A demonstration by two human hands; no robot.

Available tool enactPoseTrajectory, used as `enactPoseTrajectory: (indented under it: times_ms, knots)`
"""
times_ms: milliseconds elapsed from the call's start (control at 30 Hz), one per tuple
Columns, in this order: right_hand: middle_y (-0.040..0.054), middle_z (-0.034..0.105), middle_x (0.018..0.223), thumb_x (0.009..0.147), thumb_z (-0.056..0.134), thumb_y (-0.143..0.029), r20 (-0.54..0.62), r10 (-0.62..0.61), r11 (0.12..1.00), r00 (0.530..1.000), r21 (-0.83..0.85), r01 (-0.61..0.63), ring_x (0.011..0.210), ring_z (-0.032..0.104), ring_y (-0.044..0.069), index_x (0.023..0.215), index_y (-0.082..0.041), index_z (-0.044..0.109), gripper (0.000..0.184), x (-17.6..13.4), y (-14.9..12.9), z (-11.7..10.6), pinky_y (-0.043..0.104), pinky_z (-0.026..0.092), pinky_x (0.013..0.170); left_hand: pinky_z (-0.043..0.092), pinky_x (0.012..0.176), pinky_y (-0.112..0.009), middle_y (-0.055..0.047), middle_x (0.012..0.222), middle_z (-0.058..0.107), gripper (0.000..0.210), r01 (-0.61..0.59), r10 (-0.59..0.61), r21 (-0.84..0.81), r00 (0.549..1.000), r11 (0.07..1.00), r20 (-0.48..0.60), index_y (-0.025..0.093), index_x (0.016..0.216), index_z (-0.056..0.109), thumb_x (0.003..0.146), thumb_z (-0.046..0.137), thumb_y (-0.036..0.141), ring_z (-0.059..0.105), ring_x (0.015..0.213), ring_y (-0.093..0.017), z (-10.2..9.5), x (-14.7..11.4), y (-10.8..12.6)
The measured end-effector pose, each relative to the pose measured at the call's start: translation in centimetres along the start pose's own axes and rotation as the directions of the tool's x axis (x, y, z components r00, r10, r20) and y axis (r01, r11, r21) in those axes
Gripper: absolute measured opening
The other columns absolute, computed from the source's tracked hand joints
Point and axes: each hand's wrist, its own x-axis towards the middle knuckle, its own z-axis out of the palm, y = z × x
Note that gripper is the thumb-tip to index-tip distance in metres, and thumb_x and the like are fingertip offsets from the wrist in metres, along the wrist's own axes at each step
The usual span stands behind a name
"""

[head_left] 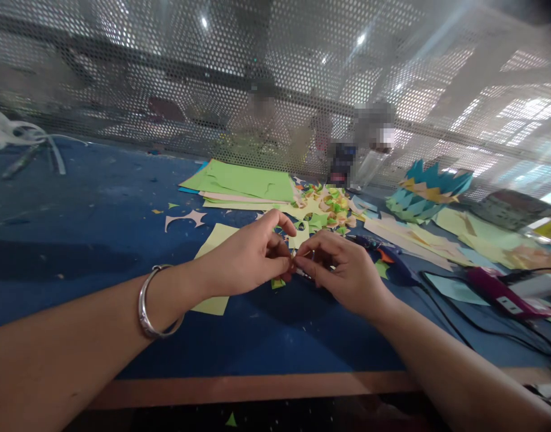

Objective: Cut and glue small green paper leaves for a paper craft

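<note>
My left hand [261, 255], with a silver bangle on its wrist, is closed in a pinch over the middle of the table. Its fingertips meet those of my right hand [340, 264], also pinched. Between them is a small pale piece of paper [294, 257], mostly covered by the fingers. A yellow sheet [213, 305] lies under my left wrist and hand. Just below the fingertips is a small green-yellow scrap [278, 283]. To the right of my right hand rests a dark blue corded tool [399, 270], its kind unclear.
Behind my hands lie stacked green sheets [252, 180] and a heap of curled paper bits [331, 207]. A teal zigzag paper ring [423, 201] stands back right. Cables run to a magenta power strip [500, 294]. A perforated metal screen [167, 90] borders the blue table [99, 198].
</note>
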Motion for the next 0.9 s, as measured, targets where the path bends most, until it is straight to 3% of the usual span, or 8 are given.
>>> enactPoseTrajectory:
  times_ms: [367,600,767,900]
  knots:
    - [-0.0001,0.062,0.083,0.094,0.066,-0.027,-0.081,-0.11,0.992,0.991,-0.069,0.105,0.065,0.053,0.01,0.09,-0.021,0.068,0.008,0.1,-0.3,-0.2,0.026,0.042,0.059,0.058,0.076,-0.035,0.0,0.081,0.068,0.035,0.131,-0.194,-0.297,0.962,0.946,-0.193,0.019,0.104,0.045,0.083,0.07,0.008,0.073,0.072,-0.016,0.4,0.3,1.1]
    - [-0.0004,0.061,0.081,0.093,0.066,-0.024,-0.076,-0.133,0.988,0.988,-0.093,0.126,0.064,0.053,0.01,0.089,-0.02,0.068,0.006,0.2,-0.3,0.0,0.026,0.042,0.058,0.057,0.067,-0.029,-0.001,0.076,0.071,0.045,0.076,-0.169,-0.338,0.951,0.938,-0.258,0.019,0.109,0.044,0.079,0.073,0.003,0.07,0.067,-0.016,0.3,0.5,1.1]
    - [-0.0005,0.062,0.082,0.093,0.066,-0.026,-0.093,-0.135,0.988,0.986,-0.091,0.127,0.062,0.053,0.01,0.089,-0.021,0.068,0.007,0.1,-0.1,0.0,0.025,0.042,0.058,0.057,0.065,-0.029,-0.001,0.073,0.071,0.041,0.087,-0.163,-0.304,0.959,0.949,-0.233,0.018,0.108,0.046,0.08,0.072,0.006,0.07,0.066,-0.016,0.4,0.4,1.2]
    - [-0.0007,0.063,0.083,0.093,0.067,-0.026,-0.095,-0.132,0.989,0.987,-0.086,0.124,0.063,0.053,0.009,0.09,-0.021,0.069,0.006,0.2,-0.1,0.0,0.025,0.043,0.057,0.056,0.068,-0.029,-0.001,0.077,0.071,0.042,0.044,-0.088,-0.208,0.975,0.977,-0.207,0.02,0.107,0.047,0.077,0.073,0.007,0.071,0.068,-0.016,0.3,0.2,1.1]
